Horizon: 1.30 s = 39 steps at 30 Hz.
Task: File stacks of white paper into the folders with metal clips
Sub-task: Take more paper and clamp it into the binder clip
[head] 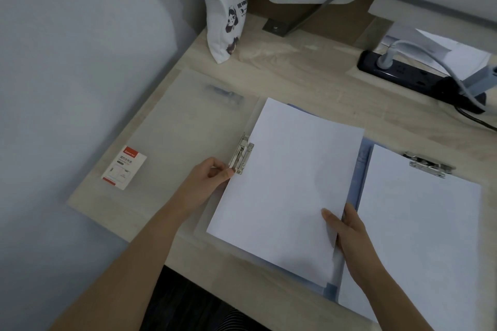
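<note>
A stack of white paper [285, 183] lies on an open translucent folder [188, 126] in the middle of the desk. A metal clip [241, 154] stands raised at the stack's left edge. My left hand [209, 177] pinches the lower end of that clip. My right hand [347, 231] grips the stack's right edge, thumb on top. To the right a second stack of white paper [419, 223] lies under a closed metal clip [427, 164] on a blue folder [361, 169].
A small white and red box [124, 166] lies at the desk's left edge. A printed tote bag [228, 8] stands at the back. A black power strip [419, 78] with a grey cable sits at the back right. The wooden desk [295, 75] shows between them.
</note>
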{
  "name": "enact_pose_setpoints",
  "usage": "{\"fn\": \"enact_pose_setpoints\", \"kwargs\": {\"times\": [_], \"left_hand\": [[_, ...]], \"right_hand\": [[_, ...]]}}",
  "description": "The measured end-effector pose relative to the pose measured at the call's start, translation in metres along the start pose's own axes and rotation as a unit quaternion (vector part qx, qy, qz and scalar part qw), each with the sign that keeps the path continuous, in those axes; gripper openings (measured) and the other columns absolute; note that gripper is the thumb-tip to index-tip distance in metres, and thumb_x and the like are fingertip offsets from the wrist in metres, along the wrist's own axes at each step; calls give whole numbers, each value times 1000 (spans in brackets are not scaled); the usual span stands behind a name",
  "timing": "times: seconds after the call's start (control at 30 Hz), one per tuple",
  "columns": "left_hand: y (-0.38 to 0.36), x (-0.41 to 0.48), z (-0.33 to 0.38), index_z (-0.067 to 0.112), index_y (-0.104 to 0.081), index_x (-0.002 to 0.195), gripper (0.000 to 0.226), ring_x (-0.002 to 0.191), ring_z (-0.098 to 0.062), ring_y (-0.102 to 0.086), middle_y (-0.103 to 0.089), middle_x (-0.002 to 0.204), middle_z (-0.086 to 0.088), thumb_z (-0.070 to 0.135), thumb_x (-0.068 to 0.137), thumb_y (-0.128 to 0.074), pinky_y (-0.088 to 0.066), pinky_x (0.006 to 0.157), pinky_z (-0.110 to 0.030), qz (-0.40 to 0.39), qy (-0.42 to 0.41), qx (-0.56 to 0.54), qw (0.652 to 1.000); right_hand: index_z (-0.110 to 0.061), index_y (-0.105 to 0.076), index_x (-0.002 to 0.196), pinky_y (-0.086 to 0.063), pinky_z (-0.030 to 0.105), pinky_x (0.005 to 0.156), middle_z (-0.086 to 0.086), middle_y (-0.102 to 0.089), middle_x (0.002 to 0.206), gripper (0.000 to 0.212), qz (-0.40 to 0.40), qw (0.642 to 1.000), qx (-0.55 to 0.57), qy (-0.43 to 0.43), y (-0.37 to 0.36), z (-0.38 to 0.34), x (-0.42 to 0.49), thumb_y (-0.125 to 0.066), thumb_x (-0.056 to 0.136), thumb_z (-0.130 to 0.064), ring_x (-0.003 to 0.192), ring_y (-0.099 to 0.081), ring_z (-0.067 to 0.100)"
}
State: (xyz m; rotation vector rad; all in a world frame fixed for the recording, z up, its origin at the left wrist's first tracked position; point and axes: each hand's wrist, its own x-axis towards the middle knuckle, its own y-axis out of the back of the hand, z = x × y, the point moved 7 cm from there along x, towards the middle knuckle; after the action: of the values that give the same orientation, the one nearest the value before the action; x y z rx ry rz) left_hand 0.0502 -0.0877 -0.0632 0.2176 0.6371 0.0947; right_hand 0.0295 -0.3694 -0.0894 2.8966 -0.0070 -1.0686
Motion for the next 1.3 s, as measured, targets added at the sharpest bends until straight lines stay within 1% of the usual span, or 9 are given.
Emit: {"fn": "enact_pose_setpoints", "kwargs": {"times": [0.13, 0.3, 0.57, 0.73, 0.87, 0.93, 1.07, 1.2, 1.3], "left_hand": [[0, -5, 0, 11, -59, 95, 12, 56, 8, -54, -64, 84, 5, 21, 92, -54, -38, 53, -7, -10, 5, -9, 1000], [2, -24, 20, 12, -59, 92, 13, 65, -12, -43, -62, 65, 12, 24, 91, -55, -34, 59, -22, 10, -11, -8, 1000], [-64, -112, 117, 10, -55, 85, 18, 70, 9, -62, -63, 83, 7, 16, 95, -42, -48, 63, -6, -79, -162, -89, 980], [-154, -140, 142, 16, -61, 102, 18, 104, -8, -64, -65, 116, 5, 23, 91, -49, -49, 93, -28, -202, -217, -45, 954], [-221, -142, 133, 27, -62, 106, 20, 109, 1, -58, -63, 116, 9, 27, 91, -49, -46, 94, -20, -260, -191, 4, 947], [-240, -131, 120, 24, -58, 115, 23, 110, 7, -51, -57, 115, 11, 23, 95, -48, -40, 91, -9, -230, -171, 50, 957], [-252, -95, 73, 15, -36, 137, 49, 135, -18, -32, -33, 143, -3, 19, 91, -52, -29, 111, -32, -54, -80, 146, 985], [-258, -83, 33, 8, -35, 137, 57, 127, -25, -41, -37, 140, -8, 13, 85, -58, -36, 107, -38, 11, 34, 42, 998], [-258, -83, 15, 6, -42, 125, 43, 103, -24, -57, -54, 124, -12, 15, 86, -58, -49, 83, -34, 18, 86, -36, 996]], "right_hand": [[-19, -28, 139, -36, 34, 102, -1, -43, 130, 59, 97, 984, -130, 74, -4, -15, -5, -56, 88, -8, 115, -45, 19], [-3, -27, 141, -25, 40, 112, 17, -25, 148, 59, 95, 874, -447, 164, -18, -27, -15, -54, 88, -9, 135, -27, 33], [-25, -43, 134, -38, 34, 104, 0, -46, 139, 45, -104, 985, -136, 21, -2, -76, -53, -44, 91, -39, 122, -48, 17], [-27, -52, 128, -50, 41, 90, 1, -63, 124, 65, -119, 988, 48, 87, 60, -120, -100, -42, 79, -68, 113, -60, 20], [-23, -62, 117, -47, 46, 95, 7, -68, 116, 50, -64, 992, 61, 85, 126, -114, -112, -35, 90, -54, 109, -63, 26], [-18, -65, 110, -49, 44, 89, 14, -69, 110, 41, 17, 997, 51, 61, 161, -101, -106, -40, 92, -45, 103, -64, 33], [-22, -63, 102, -49, 34, 72, 7, -66, 96, 24, 135, 990, 11, 51, 219, -78, -98, -41, 94, -21, 87, -61, 25], [-18, -56, 81, -39, 34, 68, 6, -53, 80, 13, 140, 986, -89, -24, 237, -40, -77, -45, 86, -14, 79, -50, 24], [-11, -47, 118, -41, 40, 83, 12, -47, 104, 30, 121, 986, -82, -83, 233, -16, -64, -48, 88, -10, 93, -49, 29]]}}
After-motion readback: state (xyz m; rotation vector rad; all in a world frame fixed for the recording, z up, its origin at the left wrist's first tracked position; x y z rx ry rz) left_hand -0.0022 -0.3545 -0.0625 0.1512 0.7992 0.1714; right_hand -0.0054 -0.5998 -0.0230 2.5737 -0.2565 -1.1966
